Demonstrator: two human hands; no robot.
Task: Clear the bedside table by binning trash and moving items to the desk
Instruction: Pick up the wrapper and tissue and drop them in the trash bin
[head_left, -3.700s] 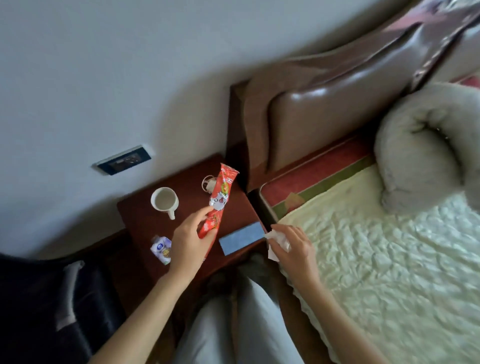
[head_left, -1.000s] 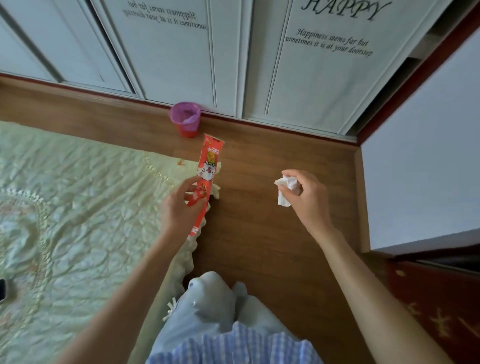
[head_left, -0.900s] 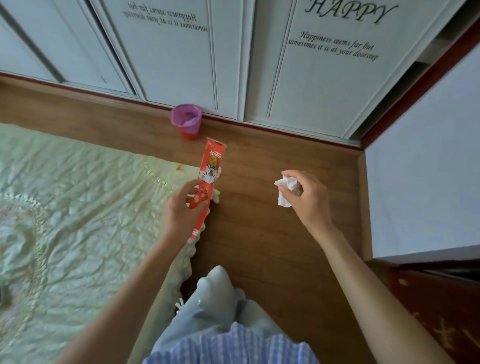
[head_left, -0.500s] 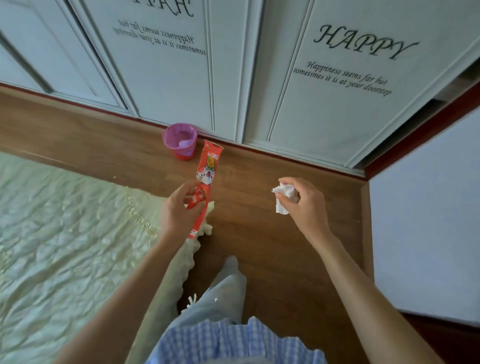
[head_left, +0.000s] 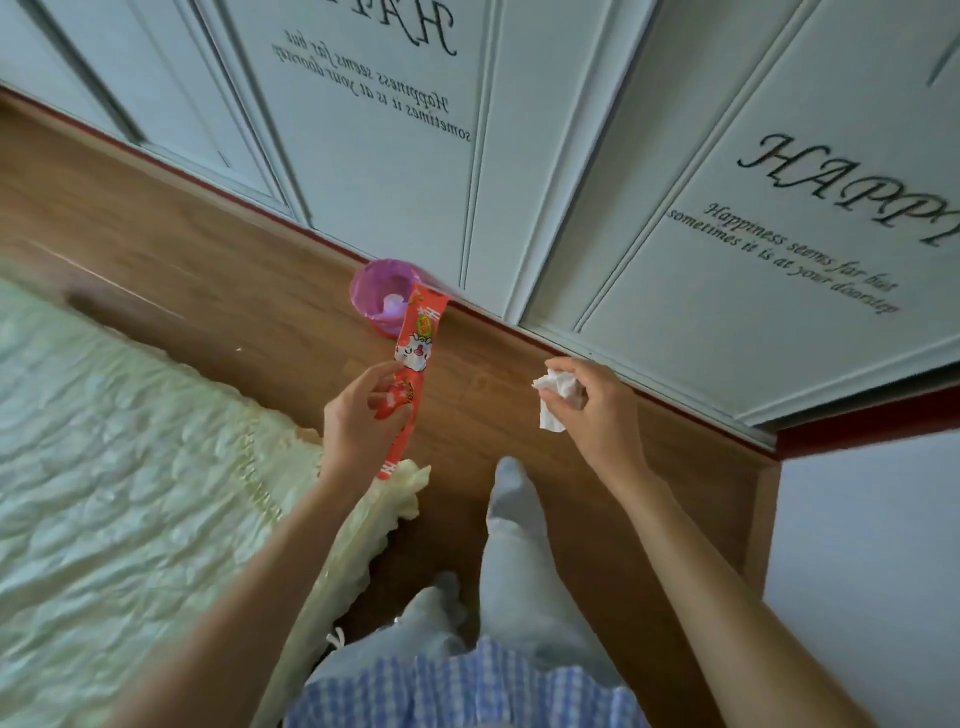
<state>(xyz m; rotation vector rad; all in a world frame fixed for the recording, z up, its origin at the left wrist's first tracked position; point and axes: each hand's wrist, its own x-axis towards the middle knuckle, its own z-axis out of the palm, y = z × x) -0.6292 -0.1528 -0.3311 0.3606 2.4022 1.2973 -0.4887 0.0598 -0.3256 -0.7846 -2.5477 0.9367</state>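
One white wad (head_left: 392, 303) inside purple bin (head_left: 370, 283)

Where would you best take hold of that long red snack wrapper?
Low on its length, from the side, as the left hand grips it now. The long red snack wrapper is a flat, narrow strip held upright, so a pinch across its faces leaves the top free above the small purple bin.

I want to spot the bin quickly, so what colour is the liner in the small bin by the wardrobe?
Purple liner, over a red bin; head view.
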